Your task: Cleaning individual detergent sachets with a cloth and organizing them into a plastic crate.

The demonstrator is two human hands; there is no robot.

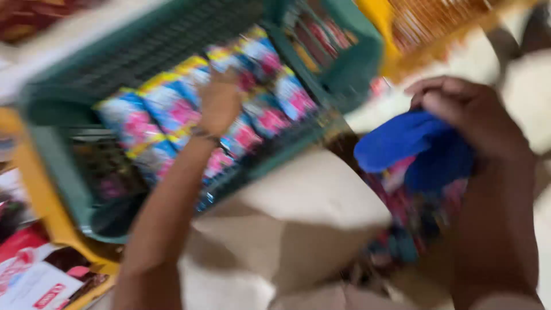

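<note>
Two hands at work. Left hand (pixel 220 102) rests fingers-down on the sachet strips (pixel 172 109) inside the green crate (pixel 54 166), grip unclear through blur. Right hand (pixel 468 112), right of the crate, is clamped on blue packaging (pixel 402 140). Judgement: press the strips flat and steady.

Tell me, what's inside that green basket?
The green basket holds rows of small pink, blue and yellow packets. The left hand rests on them and covers a few. Anything beneath the packets is hidden, and the picture is blurred.
</note>
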